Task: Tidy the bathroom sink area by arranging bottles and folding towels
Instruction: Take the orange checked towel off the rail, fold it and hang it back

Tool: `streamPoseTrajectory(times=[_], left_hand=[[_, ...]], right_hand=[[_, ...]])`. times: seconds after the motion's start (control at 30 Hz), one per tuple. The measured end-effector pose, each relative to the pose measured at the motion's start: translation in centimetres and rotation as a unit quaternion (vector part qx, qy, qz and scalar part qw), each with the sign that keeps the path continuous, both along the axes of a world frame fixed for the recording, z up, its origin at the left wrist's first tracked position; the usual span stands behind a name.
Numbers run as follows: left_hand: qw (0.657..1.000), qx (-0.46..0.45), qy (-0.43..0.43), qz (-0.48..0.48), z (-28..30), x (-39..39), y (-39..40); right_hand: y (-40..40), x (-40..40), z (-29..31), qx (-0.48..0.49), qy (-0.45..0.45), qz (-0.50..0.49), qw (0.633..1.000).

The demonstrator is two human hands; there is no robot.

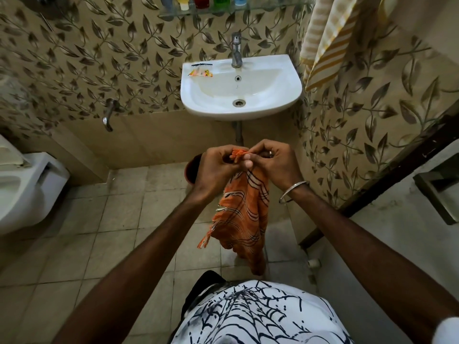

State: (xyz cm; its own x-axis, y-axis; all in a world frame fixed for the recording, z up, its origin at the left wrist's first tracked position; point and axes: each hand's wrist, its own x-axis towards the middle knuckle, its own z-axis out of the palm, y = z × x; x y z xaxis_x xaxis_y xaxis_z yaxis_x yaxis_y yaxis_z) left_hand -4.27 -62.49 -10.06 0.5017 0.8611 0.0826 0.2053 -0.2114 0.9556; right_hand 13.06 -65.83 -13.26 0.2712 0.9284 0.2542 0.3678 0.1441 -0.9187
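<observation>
An orange towel (244, 214) with black and white wavy stripes and a fringed edge hangs down in front of me, below the white sink (280, 100). My left hand (216, 170) and my right hand (275, 165) are side by side, both pinching the towel's bunched top edge. Several bottles (206, 1) stand in a row on the glass shelf (173, 13) above the tap (237, 49). A yellow-and-white striped towel (327, 40) hangs on the right wall.
Small orange sachets (200, 73) and a dark comb (201, 64) lie on the sink's left rim. A toilet (27, 187) stands at the left. A wall tap (108, 115) sticks out left of the sink. A reddish bucket (192, 171) sits behind my left hand. A dark door frame (387, 175) runs along the right.
</observation>
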Motion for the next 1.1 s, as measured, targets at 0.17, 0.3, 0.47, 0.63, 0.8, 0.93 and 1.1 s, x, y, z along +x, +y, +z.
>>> streamPoseTrajectory(times=[0.17,0.3,0.47,0.63,0.8,0.93,1.1], left_hand=[[0.996,0.067,-0.009,0.051,0.0,0.4,-0.1],[0.996,0.045,-0.021,0.070,0.4,0.0,0.4],[0.998,0.019,-0.028,0.054,1.3,0.3,0.0],[0.996,0.007,-0.023,0.084,1.4,-0.4,0.3],[0.991,0.060,0.010,0.116,1.8,-1.1,0.7],[0.988,0.090,0.028,0.121,2.1,-1.5,0.9],[0.987,0.119,0.024,0.109,2.5,-1.8,0.7]], right_hand=[[-0.4,-0.2,0.9,-0.036,0.138,0.058,0.988],[-0.3,1.1,1.1,-0.148,0.176,0.127,0.965],[0.0,2.1,0.6,-0.263,0.107,0.226,0.932],[-0.1,2.1,0.9,-0.224,0.089,0.179,0.954],[-0.5,2.1,0.7,-0.182,0.042,0.182,0.965],[-0.3,2.7,0.1,-0.177,0.026,0.197,0.964],[-0.2,2.9,-0.6,-0.189,0.020,0.216,0.958]])
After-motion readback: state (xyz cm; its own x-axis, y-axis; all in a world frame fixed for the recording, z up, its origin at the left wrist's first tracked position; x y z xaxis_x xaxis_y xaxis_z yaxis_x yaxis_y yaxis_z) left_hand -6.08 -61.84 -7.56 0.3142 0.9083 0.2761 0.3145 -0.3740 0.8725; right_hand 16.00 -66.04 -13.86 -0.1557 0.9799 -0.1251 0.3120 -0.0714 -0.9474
